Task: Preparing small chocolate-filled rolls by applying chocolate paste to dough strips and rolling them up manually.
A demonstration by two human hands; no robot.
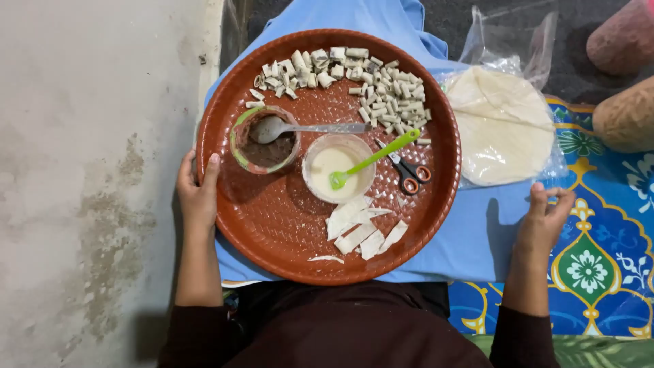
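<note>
A round brown tray [272,232] rests on a light blue cloth [470,238]. My left hand [197,194] grips its left rim, thumb on top. My right hand [545,218] hovers off the tray's right side over the cloth, fingers apart and holding nothing. On the tray stand a small bowl of dark filling [267,151] with a metal spoon [306,127], and a bowl of white paste [327,170] with a green brush [375,158]. Small scissors [409,174] lie beside them. Several flat dough strips [361,228] sit near the front, and many small rolled pieces [381,88] line the far rim.
A stack of round thin dough sheets in a clear plastic bag [504,123] lies right of the tray. A patterned blue mat [599,259] covers the floor on the right, with two brownish rounded objects [627,75] at the far right. A stained pale wall [88,170] fills the left.
</note>
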